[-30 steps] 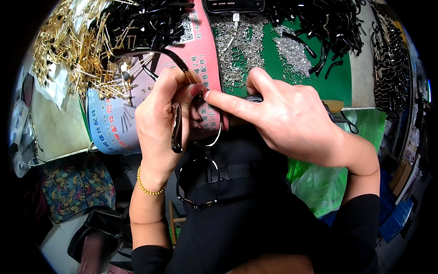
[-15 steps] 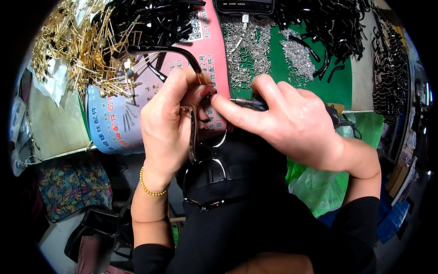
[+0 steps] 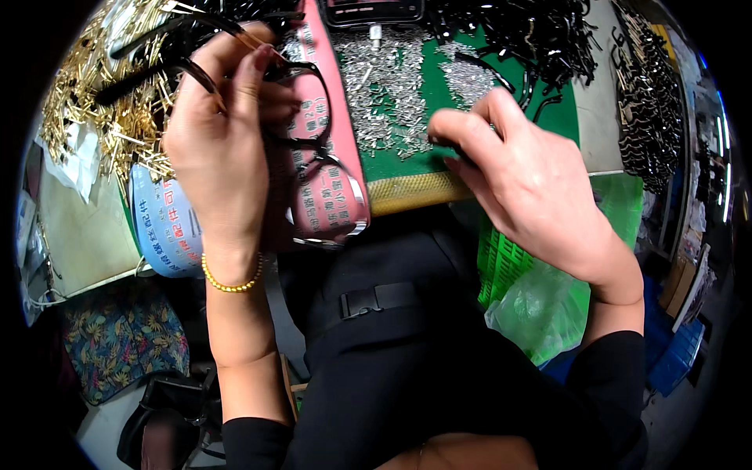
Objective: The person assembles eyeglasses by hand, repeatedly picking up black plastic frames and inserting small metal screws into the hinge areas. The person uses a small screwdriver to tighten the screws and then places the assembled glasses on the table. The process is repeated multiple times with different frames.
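Note:
My left hand (image 3: 223, 117) is closed around a pair of dark-framed eyeglasses (image 3: 325, 98), raised over the left part of the table. The lens rims hang down to the right of the hand, above a pink printed sheet (image 3: 345, 176). Dark temples stick out past the fingers to the left. My right hand (image 3: 533, 188) is held with bent fingers at the near edge of a green mat (image 3: 415, 166), close to a spread of small silvery screws (image 3: 376, 94). Something dark shows between its thumb and forefinger; what it is stays hidden.
Gold-coloured metal temple parts (image 3: 86, 86) are heaped at the left. Piles of black temples (image 3: 540, 35) lie at the back right. A phone (image 3: 376, 12) with a cable stands at the far edge. A green plastic bag (image 3: 548, 305) hangs below the table at right.
My left hand has carried the eyeglasses up and left, away from my lap. My right hand has parted from them; the dark pen-like tool it held no longer shows.

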Action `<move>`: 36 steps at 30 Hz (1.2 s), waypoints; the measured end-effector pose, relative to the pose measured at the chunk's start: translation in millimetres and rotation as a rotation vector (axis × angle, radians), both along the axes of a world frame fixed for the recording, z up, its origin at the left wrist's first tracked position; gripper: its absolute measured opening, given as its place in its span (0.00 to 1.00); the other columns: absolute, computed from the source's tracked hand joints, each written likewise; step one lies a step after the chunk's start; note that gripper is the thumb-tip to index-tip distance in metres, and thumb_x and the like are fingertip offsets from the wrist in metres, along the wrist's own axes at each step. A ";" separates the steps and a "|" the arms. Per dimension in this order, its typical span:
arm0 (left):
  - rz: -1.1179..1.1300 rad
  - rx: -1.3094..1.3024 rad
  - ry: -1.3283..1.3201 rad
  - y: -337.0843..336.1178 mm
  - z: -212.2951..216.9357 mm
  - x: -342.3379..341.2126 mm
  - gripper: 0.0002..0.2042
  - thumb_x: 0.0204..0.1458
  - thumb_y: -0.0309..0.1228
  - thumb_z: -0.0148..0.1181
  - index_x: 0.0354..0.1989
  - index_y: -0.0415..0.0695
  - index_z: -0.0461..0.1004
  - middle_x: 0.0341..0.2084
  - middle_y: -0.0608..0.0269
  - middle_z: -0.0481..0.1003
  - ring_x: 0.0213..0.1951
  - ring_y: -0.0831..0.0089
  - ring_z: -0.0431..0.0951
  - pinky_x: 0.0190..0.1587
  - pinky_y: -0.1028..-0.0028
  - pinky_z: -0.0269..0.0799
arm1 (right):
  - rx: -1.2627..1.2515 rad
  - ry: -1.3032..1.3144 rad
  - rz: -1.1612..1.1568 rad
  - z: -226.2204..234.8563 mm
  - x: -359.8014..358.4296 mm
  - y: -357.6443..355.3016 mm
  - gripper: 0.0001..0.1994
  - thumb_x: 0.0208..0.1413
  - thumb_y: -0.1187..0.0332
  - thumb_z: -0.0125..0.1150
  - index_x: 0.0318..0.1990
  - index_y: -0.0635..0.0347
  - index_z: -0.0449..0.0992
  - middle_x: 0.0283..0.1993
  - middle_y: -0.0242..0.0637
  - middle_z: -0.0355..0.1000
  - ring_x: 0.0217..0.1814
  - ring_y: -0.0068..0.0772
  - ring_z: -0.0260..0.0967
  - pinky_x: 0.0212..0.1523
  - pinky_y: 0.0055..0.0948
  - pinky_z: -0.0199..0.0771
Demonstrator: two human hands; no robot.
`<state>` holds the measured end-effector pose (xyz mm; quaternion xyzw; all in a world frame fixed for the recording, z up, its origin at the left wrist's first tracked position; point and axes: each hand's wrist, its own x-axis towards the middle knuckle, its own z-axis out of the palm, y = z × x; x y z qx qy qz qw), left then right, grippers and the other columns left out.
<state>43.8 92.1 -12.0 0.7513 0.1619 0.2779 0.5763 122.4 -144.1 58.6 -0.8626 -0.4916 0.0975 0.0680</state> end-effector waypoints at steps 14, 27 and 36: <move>0.273 -0.172 -0.155 -3.6 10.3 -95.0 0.17 0.72 0.30 0.41 0.59 0.29 0.65 0.32 0.60 0.67 0.33 0.77 0.68 0.41 0.67 0.78 | -0.066 0.016 0.001 -13.3 -10.9 -22.1 0.23 0.57 0.70 0.61 0.60 0.35 0.76 0.36 0.36 0.62 0.24 0.35 0.69 0.23 0.33 0.71; -0.077 0.901 -0.081 -3.8 -1.6 -155.0 0.09 0.57 0.24 0.64 0.44 0.49 0.74 0.36 0.64 0.83 0.45 0.65 0.77 0.65 0.43 0.63 | -0.126 0.037 0.037 -7.3 -11.5 -17.8 0.36 0.49 0.74 0.59 0.69 0.35 0.67 0.36 0.40 0.64 0.25 0.34 0.70 0.22 0.33 0.74; -0.197 0.702 -0.089 -32.1 -19.2 -99.9 0.13 0.45 0.22 0.71 0.37 0.45 0.73 0.37 0.62 0.81 0.42 0.61 0.81 0.57 0.56 0.77 | 0.084 0.294 0.297 3.6 -16.8 16.5 0.35 0.45 0.74 0.63 0.66 0.50 0.66 0.65 0.42 0.67 0.35 0.42 0.76 0.26 0.36 0.79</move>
